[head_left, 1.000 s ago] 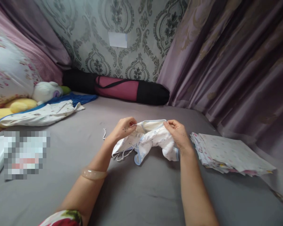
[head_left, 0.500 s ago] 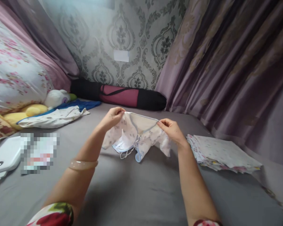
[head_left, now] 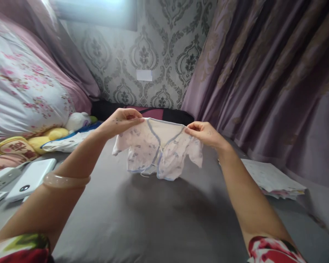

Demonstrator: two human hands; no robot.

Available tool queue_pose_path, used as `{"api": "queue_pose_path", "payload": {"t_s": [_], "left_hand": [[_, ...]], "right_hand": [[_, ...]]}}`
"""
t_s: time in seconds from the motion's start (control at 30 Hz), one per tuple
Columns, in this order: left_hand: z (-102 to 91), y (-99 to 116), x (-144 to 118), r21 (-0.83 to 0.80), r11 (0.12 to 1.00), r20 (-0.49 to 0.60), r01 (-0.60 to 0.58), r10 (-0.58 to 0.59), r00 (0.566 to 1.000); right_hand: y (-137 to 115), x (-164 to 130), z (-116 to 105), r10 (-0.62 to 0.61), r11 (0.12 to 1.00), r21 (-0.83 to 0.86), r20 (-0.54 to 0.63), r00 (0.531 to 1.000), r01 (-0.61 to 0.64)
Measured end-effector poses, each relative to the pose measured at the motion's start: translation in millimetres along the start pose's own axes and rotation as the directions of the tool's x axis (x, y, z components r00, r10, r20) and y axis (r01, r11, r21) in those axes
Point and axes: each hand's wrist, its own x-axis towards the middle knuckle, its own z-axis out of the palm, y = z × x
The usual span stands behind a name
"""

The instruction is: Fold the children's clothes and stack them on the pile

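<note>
A small pale baby shirt (head_left: 171, 155) with a faint print, grey-blue neck trim, blue hem and thin front ties hangs spread out above the grey bed sheet (head_left: 153, 219). My left hand (head_left: 123, 122) pinches its left shoulder between thumb and fingers. At the opposite shoulder my right hand (head_left: 204, 133) grips the cloth the same way. Both sleeves droop outward, and the shirt's shadow falls on the sheet below.
On the right lies a stack of folded cloths (head_left: 274, 177), partly behind my right forearm. To the left are a white power bank (head_left: 33, 179), a power strip (head_left: 2, 179), plush toys (head_left: 78, 121) and another garment (head_left: 68, 141). A long black-and-maroon bag (head_left: 178, 116) lies along the wall.
Both hands have lifted the baby shirt higher and farther forward. Its front now hangs flatter and more open, where it was bunched before. The view has tilted upward slightly.
</note>
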Motion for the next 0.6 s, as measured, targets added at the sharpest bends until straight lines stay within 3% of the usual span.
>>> {"api": "queue_pose_path", "payload": {"t_s": [0.07,0.13,0.2,0.23,0.27,0.37,0.4,0.5,0.6], "left_hand": [[-1.6,3,1,0.042,0.998,-0.046,-0.036,0.038,0.998],[-1.3,9,2,0.131,0.983,-0.196,-0.126,0.151,0.969],[1.5,17,3,0.238,0.947,-0.436,-0.216,0.303,0.847],[3.7,19,3,0.278,0.928,-0.498,-0.247,0.359,0.789],[6.1,21,4,0.297,0.917,-0.485,-0.266,0.385,0.785],[12.4,14,7,0.228,0.943,-0.182,-0.242,0.286,0.941],[13.5,9,9,0.177,0.964,-0.130,-0.197,0.221,0.967],[12.7,-4,14,-0.017,0.998,-0.171,-0.066,0.062,0.983],[10.2,-6,17,-0.041,0.998,-0.129,-0.046,0.040,0.991]], "right_hand": [[-12,0,-5,-0.022,1.000,-0.014,-0.013,1.000,0.022],[-24,-1,-9,-0.059,0.998,-0.012,-0.086,0.995,0.058],[-33,-4,-12,-0.088,0.994,0.044,-0.189,0.978,0.097],[-35,-5,-13,-0.083,0.991,0.088,-0.217,0.973,0.104],[-35,-6,-13,-0.065,0.987,0.128,-0.214,0.975,0.093],[-26,-5,-13,0.013,0.992,0.125,-0.046,0.999,-0.007],[-21,-4,-13,0.026,0.994,0.107,0.004,1.000,-0.027],[-12,-2,-16,-0.012,0.993,0.119,0.000,1.000,0.012],[-11,0,-22,-0.098,0.994,0.050,-0.053,0.994,0.101]]}}
